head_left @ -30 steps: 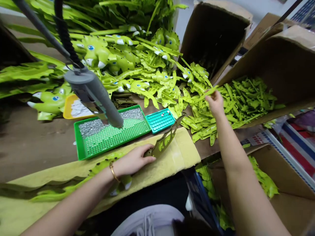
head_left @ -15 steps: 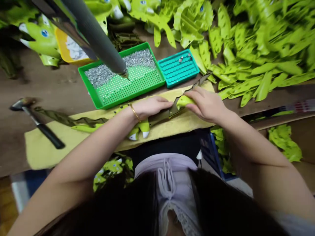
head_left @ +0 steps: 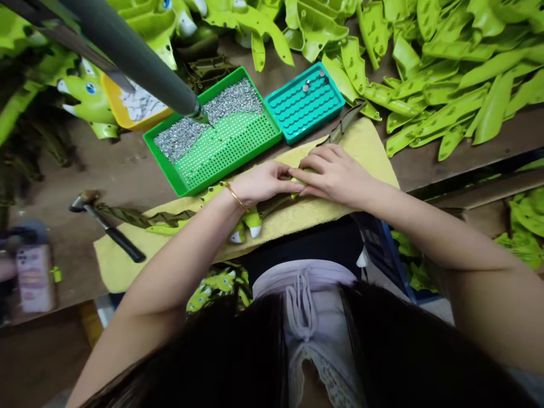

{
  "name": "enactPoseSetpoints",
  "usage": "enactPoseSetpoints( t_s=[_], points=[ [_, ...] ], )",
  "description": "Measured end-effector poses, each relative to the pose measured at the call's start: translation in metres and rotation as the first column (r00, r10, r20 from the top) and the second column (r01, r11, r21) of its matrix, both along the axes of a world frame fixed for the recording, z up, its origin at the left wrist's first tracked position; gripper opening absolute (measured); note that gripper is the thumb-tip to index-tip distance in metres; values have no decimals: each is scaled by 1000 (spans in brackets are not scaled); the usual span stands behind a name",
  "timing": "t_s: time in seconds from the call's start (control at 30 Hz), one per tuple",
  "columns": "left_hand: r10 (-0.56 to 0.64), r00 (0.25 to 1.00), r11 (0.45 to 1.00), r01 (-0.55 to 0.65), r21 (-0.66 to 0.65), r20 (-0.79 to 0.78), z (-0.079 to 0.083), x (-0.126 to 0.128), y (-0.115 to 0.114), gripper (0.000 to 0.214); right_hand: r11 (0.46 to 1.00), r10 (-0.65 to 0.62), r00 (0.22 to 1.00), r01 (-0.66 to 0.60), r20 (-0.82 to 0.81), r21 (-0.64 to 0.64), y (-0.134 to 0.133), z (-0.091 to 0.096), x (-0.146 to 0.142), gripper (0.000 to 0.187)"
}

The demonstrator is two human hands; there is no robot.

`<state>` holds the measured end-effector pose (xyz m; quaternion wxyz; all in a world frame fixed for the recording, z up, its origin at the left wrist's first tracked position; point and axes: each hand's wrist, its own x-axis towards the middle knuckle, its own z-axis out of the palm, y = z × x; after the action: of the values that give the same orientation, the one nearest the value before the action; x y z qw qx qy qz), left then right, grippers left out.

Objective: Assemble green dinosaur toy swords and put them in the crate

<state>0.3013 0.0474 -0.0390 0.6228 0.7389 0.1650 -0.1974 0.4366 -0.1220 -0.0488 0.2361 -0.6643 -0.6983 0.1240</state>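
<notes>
A long toy dinosaur [head_left: 254, 221] in lime green and brown plastic lies across a yellow cloth [head_left: 376, 156], its white-clawed feet towards me. My left hand [head_left: 264, 182] is closed on its body, thumb and index finger pinched together. Just right of it, my right hand [head_left: 338, 174] bends over a small green plastic piece [head_left: 294, 196], pressing it against the brown section. Most of that piece is hidden under my fingers, and the fingertips of both hands meet there. Beyond my right hand the brown end [head_left: 345, 123] of the toy sticks out.
A green tray [head_left: 238, 164] of small metal screws or pins and a teal tray [head_left: 304, 110] stand behind the cloth. Above hangs a grey rod-shaped tool [head_left: 148, 62]. A hammer [head_left: 123, 243] lies left, near a phone [head_left: 36, 277]. Green plastic parts [head_left: 450, 90] are heaped right.
My right hand has moved left along the toy with the green piece, up to my left fingertips. The view has shifted left, bringing the phone into sight.
</notes>
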Motion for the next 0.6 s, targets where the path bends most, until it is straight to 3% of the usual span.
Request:
enactPoseSetpoints(
  t_s=[0.07,0.1,0.13,0.2,0.27,0.33,0.4,0.5,0.6],
  points=[
    [51,999,998,-51,23,16,5,-3,0,42,986,-148,989,146,14,78,-7,0,-5,52],
    [85,996,996,-86,29,25,9,-4,0,42,953,-277,958,283,-68,103,-10,-2,-8,56],
    [120,992,992,-121,37,37,13,-5,0,43,897,-409,889,433,-207,89,-11,-4,-12,60],
    [166,983,983,-171,69,73,18,-7,-2,45,793,-546,649,604,-530,-78,-9,-10,-20,65],
    [164,980,978,-176,107,112,19,-7,-5,48,815,-492,404,525,-771,-245,-2,-16,-30,64],
    [166,976,976,-183,119,139,18,-7,-8,50,872,-378,209,406,-902,-272,7,-21,-39,60],
    [197,970,973,-212,96,146,15,-7,-11,51,883,-302,71,396,-951,-251,13,-24,-46,57],
    [240,962,966,-250,69,129,12,-8,-12,48,850,-282,-9,460,-959,-254,14,-27,-49,55],
    [215,974,971,-221,95,74,14,-10,-7,47,850,-344,59,445,-937,-284,10,-25,-40,54]
  ],
)
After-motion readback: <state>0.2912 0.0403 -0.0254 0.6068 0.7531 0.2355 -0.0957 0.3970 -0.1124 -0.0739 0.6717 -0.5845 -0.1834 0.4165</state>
